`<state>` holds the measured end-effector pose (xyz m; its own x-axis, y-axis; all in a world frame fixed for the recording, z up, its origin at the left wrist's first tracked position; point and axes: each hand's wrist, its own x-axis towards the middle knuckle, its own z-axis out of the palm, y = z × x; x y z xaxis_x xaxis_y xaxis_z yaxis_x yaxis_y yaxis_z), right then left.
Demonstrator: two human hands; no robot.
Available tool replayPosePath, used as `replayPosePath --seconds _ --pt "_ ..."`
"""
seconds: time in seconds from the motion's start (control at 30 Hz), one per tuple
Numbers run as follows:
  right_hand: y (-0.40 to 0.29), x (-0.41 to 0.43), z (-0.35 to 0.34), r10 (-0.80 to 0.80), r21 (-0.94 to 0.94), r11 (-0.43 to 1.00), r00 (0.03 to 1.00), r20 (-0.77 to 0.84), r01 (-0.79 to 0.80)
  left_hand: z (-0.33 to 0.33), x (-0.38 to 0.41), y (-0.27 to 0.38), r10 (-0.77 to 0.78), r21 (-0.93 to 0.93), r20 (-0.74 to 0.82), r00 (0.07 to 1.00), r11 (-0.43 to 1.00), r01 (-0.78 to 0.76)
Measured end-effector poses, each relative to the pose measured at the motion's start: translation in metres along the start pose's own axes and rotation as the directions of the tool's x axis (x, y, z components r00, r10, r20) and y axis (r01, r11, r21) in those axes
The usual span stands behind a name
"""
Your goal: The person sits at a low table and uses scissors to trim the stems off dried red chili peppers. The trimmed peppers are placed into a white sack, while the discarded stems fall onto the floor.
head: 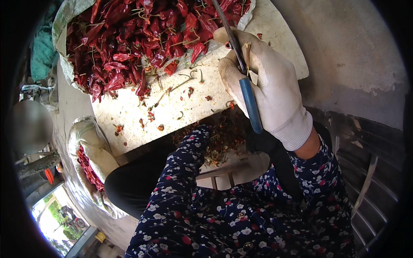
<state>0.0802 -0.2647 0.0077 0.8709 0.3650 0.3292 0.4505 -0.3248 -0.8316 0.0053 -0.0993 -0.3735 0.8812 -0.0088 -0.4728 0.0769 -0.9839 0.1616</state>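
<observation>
My right hand (pixel 274 80), in a pale knitted work glove, grips a blue-handled metal tool (pixel 250 103) above the edge of a pale board (pixel 174 113). The tool's thin dark shaft slants up past my fingertips; its far end is out of frame. A dry stem piece (pixel 247 58) stands beside the shaft at my fingers. My left hand is out of view: its flowered sleeve (pixel 184 154) runs down beneath the board's edge. On the board, dried red chili peppers (pixel 129 48) heap out of an open woven sack (pixel 61 45). Loose stems (pixel 190 77), seeds and pepper scraps lie in front of the heap.
Beneath the board, a pile of stems and pepper scraps (pixel 219 145) lies between my knees. Another sack (pixel 93 138) holding red peppers stands at the left. A bare wall (pixel 351 58) rises at the right, above metal slats (pixel 371 193). A doorway (pixel 58 222) shows a motorcycle outside.
</observation>
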Motion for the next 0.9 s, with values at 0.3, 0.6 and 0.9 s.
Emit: replayPosePath --seconds 0.3,0.6,0.9 --pt "-0.01 0.002 0.025 -0.149 -0.071 0.986 0.989 0.017 0.15 -0.078 -0.098 -0.006 0.252 -0.257 -0.17 0.953 0.922 -0.29" --pt "-0.021 -0.005 0.051 -0.252 -0.242 0.929 0.958 0.135 0.279 -0.238 -0.204 -0.022 0.214 -0.947 0.117 0.97 0.318 0.044" --pt "-0.037 -0.017 0.065 -0.082 -0.427 0.862 0.907 0.413 0.272 -0.32 -0.255 -0.065 -0.179 -0.889 -0.454 0.873 0.154 -0.431"
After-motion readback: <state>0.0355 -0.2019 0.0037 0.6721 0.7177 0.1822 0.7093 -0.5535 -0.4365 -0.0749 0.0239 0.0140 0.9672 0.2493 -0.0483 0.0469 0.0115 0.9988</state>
